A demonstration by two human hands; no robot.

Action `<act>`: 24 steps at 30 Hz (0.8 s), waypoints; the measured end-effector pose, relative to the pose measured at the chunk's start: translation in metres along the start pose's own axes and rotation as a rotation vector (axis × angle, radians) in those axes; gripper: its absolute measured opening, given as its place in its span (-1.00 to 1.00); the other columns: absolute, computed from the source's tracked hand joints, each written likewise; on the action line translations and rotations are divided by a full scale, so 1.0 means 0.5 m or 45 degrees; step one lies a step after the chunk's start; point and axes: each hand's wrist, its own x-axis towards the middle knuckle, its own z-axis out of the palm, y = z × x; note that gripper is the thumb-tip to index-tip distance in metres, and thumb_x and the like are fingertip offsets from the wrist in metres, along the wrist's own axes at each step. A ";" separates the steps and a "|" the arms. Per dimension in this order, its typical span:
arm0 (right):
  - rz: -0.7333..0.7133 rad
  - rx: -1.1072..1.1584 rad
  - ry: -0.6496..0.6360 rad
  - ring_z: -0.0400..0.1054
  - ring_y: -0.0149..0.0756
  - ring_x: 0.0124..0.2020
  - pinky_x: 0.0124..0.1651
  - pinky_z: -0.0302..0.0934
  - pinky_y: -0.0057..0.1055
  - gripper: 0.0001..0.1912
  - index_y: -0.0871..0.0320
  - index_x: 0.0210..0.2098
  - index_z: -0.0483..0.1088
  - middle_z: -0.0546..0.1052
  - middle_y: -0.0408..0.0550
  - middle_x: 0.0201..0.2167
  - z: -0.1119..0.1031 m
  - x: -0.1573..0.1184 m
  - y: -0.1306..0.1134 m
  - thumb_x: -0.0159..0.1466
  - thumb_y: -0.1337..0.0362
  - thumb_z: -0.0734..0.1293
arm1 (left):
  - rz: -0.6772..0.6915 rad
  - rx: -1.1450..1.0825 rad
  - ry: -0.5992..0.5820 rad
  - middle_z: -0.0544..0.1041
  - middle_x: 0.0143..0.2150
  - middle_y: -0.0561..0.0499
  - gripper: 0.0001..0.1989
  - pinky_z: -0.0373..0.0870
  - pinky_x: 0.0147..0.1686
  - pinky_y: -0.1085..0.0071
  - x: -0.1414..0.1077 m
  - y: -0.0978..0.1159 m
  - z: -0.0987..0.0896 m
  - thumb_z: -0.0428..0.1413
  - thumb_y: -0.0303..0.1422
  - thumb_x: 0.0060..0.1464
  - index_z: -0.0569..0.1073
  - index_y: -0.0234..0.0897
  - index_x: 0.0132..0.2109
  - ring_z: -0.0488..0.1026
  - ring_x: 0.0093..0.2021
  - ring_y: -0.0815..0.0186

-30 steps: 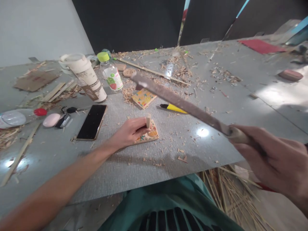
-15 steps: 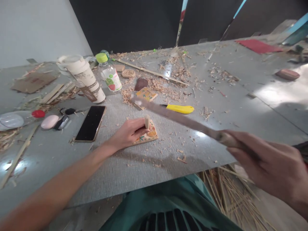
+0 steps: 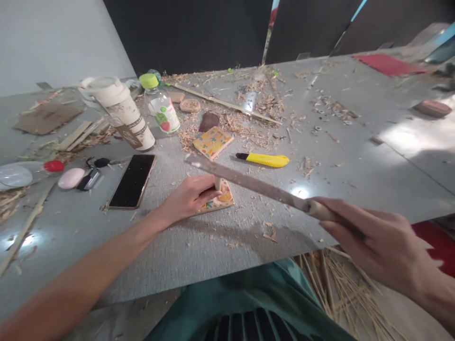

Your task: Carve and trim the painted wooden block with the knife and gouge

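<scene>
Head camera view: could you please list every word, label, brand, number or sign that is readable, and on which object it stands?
No text can be read.
Clear plastic bottle with lime-green cap: printing too blurred.
Tall white tumbler with brown band: markings too small.
Flat brown cardboard piece: faint reddish marks, unreadable.
Long flat grey-brown metal file: no text visible.

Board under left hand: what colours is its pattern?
The board shows orange and teal, in the head view.

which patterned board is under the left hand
The nearer board, beneath the left hand; the farther board lies beyond it, left of the yellow cutter.
</scene>
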 end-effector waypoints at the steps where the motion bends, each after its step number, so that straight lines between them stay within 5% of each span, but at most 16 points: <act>1: 0.046 0.008 0.050 0.33 -0.37 -0.68 -0.59 0.23 -0.42 -0.74 -0.10 0.20 0.59 0.54 -0.29 -0.52 0.000 0.008 0.002 0.63 0.06 0.34 | -0.008 -0.010 -0.009 0.70 -0.22 -0.02 -0.60 0.48 -0.24 0.32 0.000 0.002 -0.001 0.08 -0.08 0.67 0.51 -0.17 -0.19 0.64 -0.25 0.20; 4: 0.184 0.025 0.156 0.15 -0.38 -0.68 -0.60 0.08 -0.39 -0.74 0.05 0.05 0.59 0.30 -0.31 -0.62 -0.002 0.042 0.012 0.62 0.06 0.33 | -0.025 -0.035 -0.032 0.75 -0.13 -0.03 -0.64 0.54 -0.16 0.31 0.002 0.009 -0.005 0.08 -0.10 0.68 0.57 -0.17 -0.12 0.69 -0.18 0.19; 10: 0.280 0.025 -0.061 0.27 -0.30 -0.60 -0.46 0.10 -0.29 -0.68 0.07 -0.03 0.62 0.47 -0.15 -0.55 0.041 0.120 0.047 0.58 0.03 0.31 | -0.079 -0.059 -0.038 0.77 -0.09 -0.01 -0.76 0.57 -0.11 0.30 0.006 0.016 -0.012 0.13 -0.19 0.64 0.60 -0.15 -0.04 0.71 -0.14 0.18; 17: 0.257 0.084 -0.227 0.25 -0.24 -0.55 -0.39 0.04 -0.26 -0.68 0.02 -0.04 0.59 0.41 -0.16 -0.55 0.109 0.229 0.072 0.54 -0.01 0.28 | -0.166 -0.102 -0.040 0.79 0.02 0.00 -0.88 0.57 -0.17 0.34 0.008 0.026 -0.016 0.16 -0.34 0.58 0.58 -0.16 -0.04 0.70 -0.20 0.27; 24: 0.249 0.096 -0.258 0.15 -0.28 -0.53 -0.36 0.00 -0.24 -0.74 0.02 -0.15 0.52 0.36 -0.17 -0.52 0.139 0.315 0.068 0.51 0.04 0.28 | -0.130 -0.158 -0.028 0.69 -0.20 0.07 -0.85 0.51 -0.21 0.39 0.009 0.021 -0.015 0.16 -0.39 0.59 0.55 -0.17 -0.09 0.62 -0.26 0.31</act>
